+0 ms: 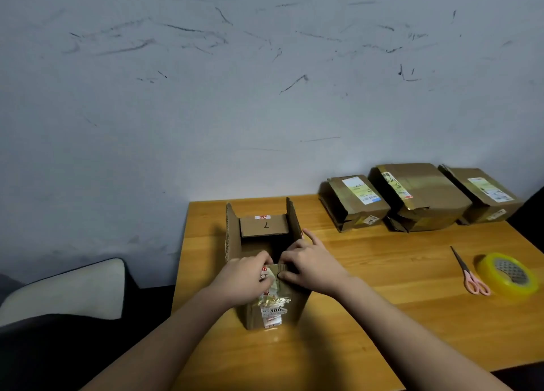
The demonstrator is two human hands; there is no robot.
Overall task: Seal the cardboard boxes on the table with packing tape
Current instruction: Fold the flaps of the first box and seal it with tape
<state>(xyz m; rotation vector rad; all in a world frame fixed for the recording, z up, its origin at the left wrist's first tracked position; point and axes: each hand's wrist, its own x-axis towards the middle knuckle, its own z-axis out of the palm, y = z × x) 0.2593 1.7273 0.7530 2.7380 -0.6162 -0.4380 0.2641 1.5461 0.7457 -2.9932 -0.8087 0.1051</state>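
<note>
Box: open, near counter left edge, long axis running away from person. Left hand, right hand grip near flap. Tape far right, nearer right hand.

Bare table between open box and scissors; upright flaps wall box mouth.

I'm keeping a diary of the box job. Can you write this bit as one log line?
open box: side flaps up | left hand, right hand: both gripping near flap | tape roll, scissors: untouched on table
</note>
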